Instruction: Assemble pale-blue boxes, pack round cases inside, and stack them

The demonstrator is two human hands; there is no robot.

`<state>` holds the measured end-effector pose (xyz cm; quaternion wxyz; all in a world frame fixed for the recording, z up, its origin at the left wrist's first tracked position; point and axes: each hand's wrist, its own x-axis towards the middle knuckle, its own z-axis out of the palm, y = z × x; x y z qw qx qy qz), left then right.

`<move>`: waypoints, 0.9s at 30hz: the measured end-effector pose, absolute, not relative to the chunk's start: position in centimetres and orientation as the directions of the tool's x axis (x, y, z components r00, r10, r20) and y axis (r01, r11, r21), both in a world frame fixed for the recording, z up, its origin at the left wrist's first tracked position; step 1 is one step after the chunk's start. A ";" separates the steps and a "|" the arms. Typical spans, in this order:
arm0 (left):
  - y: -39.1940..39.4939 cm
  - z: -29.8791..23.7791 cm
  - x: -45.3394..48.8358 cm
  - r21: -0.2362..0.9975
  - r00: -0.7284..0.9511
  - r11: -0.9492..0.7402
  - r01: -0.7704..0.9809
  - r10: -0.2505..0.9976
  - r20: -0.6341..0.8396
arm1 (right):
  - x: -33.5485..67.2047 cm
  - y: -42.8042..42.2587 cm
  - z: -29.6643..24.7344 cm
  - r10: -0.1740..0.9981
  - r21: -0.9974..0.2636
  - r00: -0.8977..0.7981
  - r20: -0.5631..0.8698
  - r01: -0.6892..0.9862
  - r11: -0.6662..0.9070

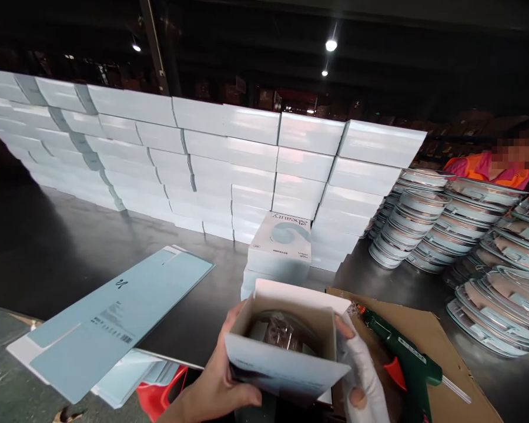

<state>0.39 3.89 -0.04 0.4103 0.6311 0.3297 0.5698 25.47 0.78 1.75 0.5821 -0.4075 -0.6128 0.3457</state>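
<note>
A pale box (286, 373) with its top flaps open is held up in front of me. Inside lies a round item (282, 330) with clear plastic wrap; its lower part is hidden. My left hand (229, 367) grips the box's left side, thumb across the front. On the right side, my right hand (361, 367), in a white glove with bare fingertips, clasps the box wall. To the right of that hand a green glue gun (401, 346) with an orange tip and a glue stick rests on brown cardboard (449, 358).
Stacked white boxes (229, 153) form a wall along the metal table (180, 329). A printed box (282, 241) tops a short stack before it. Flat blue cartons (110, 320) lie left. Piles of round glassy items (502, 305) stand right; a person in an orange vest (471, 167) is behind them.
</note>
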 end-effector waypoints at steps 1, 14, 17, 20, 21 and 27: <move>3.7 -0.1 0.3 0.841 0.148 -0.539 -0.058 0.828 0.541 | 24.7 0.6 1.7 0.878 -0.874 0.036 0.477 0.123 0.470; 2.6 3.1 0.4 0.929 0.082 -0.300 0.217 0.954 0.289 | 22.4 -0.8 5.3 0.903 -0.858 0.113 0.415 0.378 0.347; 3.5 3.7 -1.6 0.875 0.245 -0.351 0.333 0.929 0.279 | 29.4 -0.2 6.3 0.901 -0.731 0.310 0.303 0.683 0.011; 4.3 3.8 -2.8 0.826 0.382 -0.459 0.328 0.864 0.328 | 36.8 0.2 6.6 0.825 -0.587 0.555 0.106 0.705 -0.399; 4.5 3.8 -3.0 0.813 0.424 -0.480 0.329 0.845 0.327 | 38.5 0.2 6.4 0.809 -0.565 0.587 0.016 0.673 -0.477; 5.1 3.6 -2.9 0.833 0.467 -0.463 0.302 0.834 0.294 | 40.4 -1.9 4.1 0.747 -0.697 0.502 -0.436 0.337 -0.633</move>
